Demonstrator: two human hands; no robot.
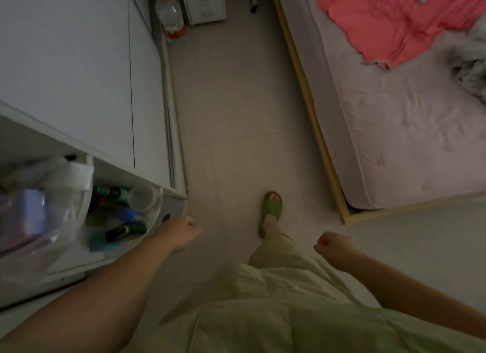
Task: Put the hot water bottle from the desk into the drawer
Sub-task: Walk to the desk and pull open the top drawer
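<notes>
Head cam looks straight down at the floor (236, 103). L hand (181, 233) at ~8 o'clock from center, fingers curled together into a loose fist, nothing visibly held, just beside the front panel of the open drawer (172, 210) — touching or not, can't tell. R hand (334, 247) at ~5 o'clock, fingers also closed in a fist, empty as far as shows, hanging over bare floor, well apart from the drawer.

Drawer sits at 8–9 o'clock under the white cabinet (79, 76). Inside: clear plastic bag (44, 213) w/ blurred bluish contents at the far L, an upturned clear cup (143, 196) near the front corner, green cans (109, 191) behind it, a dark tube-like item (126, 230) and other small bits, too blurred to name. Hot water bottle: can't pick it out w/ certainty; may be among the bag's blurred contents, not clear.

Person's foot in a green slipper (271, 210) at 6 o'clock, pale green garment (263, 313) below. Bed (407, 142) w/ pink cloth (381, 18) at 1–3 o'clock. Large water jug (169, 13) at 11 o'clock, beside a small white drawer unit (205, 3).
</notes>
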